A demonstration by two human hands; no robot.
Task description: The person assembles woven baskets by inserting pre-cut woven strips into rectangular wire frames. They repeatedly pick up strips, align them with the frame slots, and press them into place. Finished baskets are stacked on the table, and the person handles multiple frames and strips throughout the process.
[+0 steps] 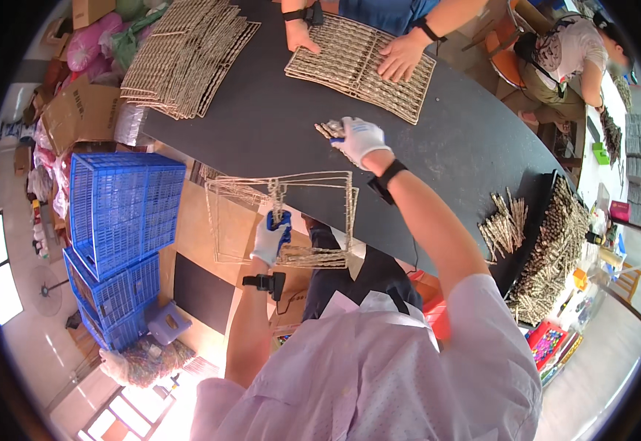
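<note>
My left hand (267,241), in a white glove with blue grip, is closed around the middle bar of several thin rectangular frames (319,178) wrapped in beige cord. They hang at the near edge of the dark table. Further right, my gloved right hand (365,140) is closed on a small bunch of short beige twisted strips (326,131) at the tabletop. Just beyond it lies a flat panel (346,51) with rows of twisted strips; a person opposite rests both hands on it.
A stack of finished-looking panels (181,59) lies on the dark table (276,128) at far left. Loose strips (503,224) lie at right beside a black tray (530,253) heaped with more. Blue crates (122,213) stand left. Another person sits far right.
</note>
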